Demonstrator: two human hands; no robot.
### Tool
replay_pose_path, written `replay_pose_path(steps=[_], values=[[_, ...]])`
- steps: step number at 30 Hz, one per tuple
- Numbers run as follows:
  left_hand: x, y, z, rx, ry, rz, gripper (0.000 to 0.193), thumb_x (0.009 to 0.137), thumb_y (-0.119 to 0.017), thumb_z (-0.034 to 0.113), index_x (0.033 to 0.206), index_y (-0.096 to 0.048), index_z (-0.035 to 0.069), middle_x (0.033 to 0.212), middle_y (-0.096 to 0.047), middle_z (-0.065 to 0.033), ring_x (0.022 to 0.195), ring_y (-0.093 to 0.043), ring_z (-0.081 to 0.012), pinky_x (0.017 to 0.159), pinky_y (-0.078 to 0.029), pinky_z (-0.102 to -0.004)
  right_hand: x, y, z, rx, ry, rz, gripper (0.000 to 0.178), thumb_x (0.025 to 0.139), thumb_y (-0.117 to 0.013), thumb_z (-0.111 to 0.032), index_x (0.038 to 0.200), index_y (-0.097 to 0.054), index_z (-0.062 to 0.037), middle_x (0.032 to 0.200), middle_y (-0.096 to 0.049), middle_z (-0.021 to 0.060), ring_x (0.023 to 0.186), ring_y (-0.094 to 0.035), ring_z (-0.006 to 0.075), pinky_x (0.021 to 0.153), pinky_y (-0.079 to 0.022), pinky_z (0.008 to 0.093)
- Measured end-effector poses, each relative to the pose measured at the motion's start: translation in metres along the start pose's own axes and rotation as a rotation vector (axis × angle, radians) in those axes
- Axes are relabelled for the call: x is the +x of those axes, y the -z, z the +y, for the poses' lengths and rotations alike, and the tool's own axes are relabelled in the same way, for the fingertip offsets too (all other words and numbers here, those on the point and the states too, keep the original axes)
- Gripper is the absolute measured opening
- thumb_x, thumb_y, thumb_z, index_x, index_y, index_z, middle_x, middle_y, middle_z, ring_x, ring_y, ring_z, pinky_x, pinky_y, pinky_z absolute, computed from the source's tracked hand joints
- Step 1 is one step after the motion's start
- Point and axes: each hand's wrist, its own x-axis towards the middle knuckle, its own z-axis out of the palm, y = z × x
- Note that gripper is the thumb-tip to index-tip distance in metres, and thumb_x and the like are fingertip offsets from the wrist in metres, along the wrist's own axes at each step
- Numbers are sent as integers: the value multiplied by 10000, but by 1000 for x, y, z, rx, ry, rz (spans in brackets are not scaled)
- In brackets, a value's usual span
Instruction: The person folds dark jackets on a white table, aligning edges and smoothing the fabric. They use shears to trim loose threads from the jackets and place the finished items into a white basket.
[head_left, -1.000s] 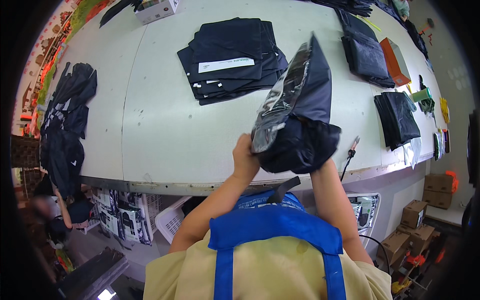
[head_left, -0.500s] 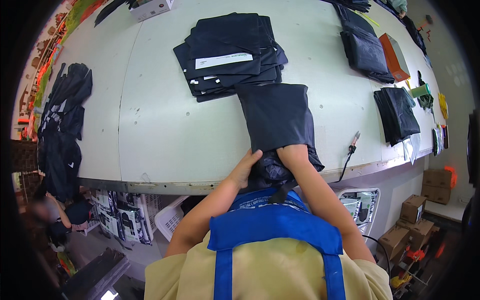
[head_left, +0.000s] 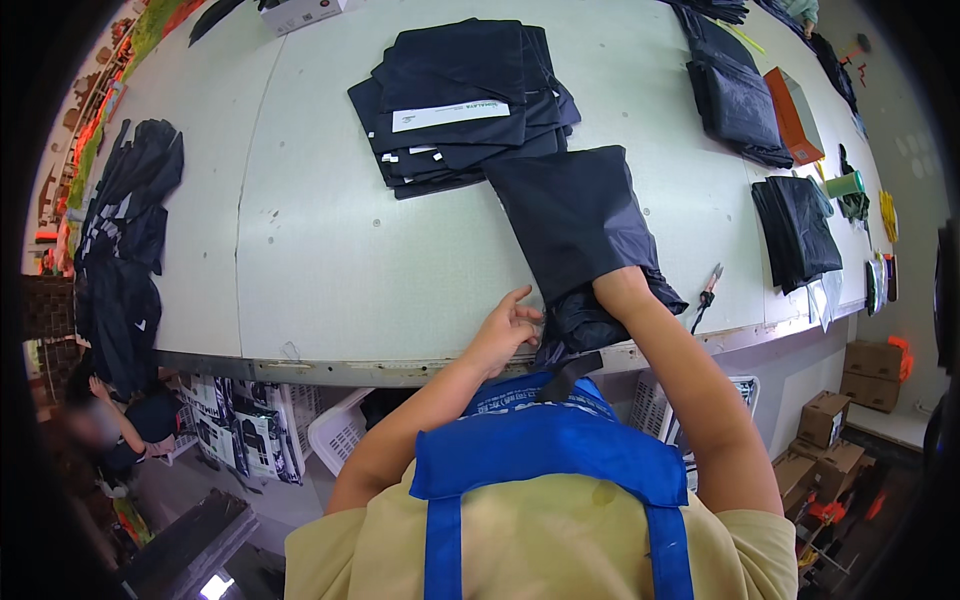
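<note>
A black fabric pouch [head_left: 575, 215] lies slantwise on the table, its mouth toward me and bunched dark cloth [head_left: 590, 322] at its near end. My right hand [head_left: 625, 291] reaches into that mouth up to about the wrist; its fingers are hidden inside. Beside the pouch's lower left edge is my left hand [head_left: 508, 332], fingers apart and curved, with nothing visible in it. Just beyond the pouch rests a pile of flat black pouches [head_left: 455, 70], with a white printed strip [head_left: 450, 116] across the upper one.
Small thread snips [head_left: 708, 290] on a dark cord lie to the right. Folded black stacks [head_left: 797, 230], an orange box [head_left: 793, 115] and a green thread spool [head_left: 843, 184] stand along the right side. Black garments [head_left: 130, 230] drape over the left edge. White baskets [head_left: 340, 432] are below.
The pouch has turned and shifted right, with my right hand still inside it. My left hand has come off its near left edge, and its fingers have spread.
</note>
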Motion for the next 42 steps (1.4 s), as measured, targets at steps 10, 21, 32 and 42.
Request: replay_pose_path(steps=[10, 21, 32, 42], values=[[42, -52, 24, 27, 2, 27, 1062, 767, -780, 320, 1495, -63, 31, 1458, -312, -189, 1359, -312, -283, 1119, -253, -386, -3, -27, 71, 118, -226, -273, 548, 919, -448, -341, 1413, -432, -106, 1479, -375, 165, 1387, -321, 307, 1150, -244, 388], [20, -24, 32, 72, -57, 52, 966, 728, -752, 64, 1492, -160, 55, 1429, -378, -142, 1300, -407, -253, 1077, -346, -353, -3, -5, -5, 200, -144, -429, 541, 888, -542, -268, 1376, -443, -57, 1439, -368, 251, 1365, -321, 357, 1123, -250, 456], [18, -18, 28, 710, -272, 365, 1163, 706, -826, 284, 1489, -22, -21, 1416, -312, -296, 1286, -415, -387, 1080, -344, -406, -28, 74, -11, 243, 108, 18, 92, 783, -676, -116, 857, -649, -68, 738, -610, 88, 725, -603, 285, 695, -478, 398], [13, 2, 33, 253, 15, 306, 1149, 677, -853, 259, 1464, -83, -72, 1355, -439, -300, 1246, -481, -341, 1064, -367, -364, -34, 11, 53, 979, -855, -171, 687, 759, -778, -270, 1279, -472, 59, 1126, -611, 154, 1062, -562, 250, 892, -463, 350]])
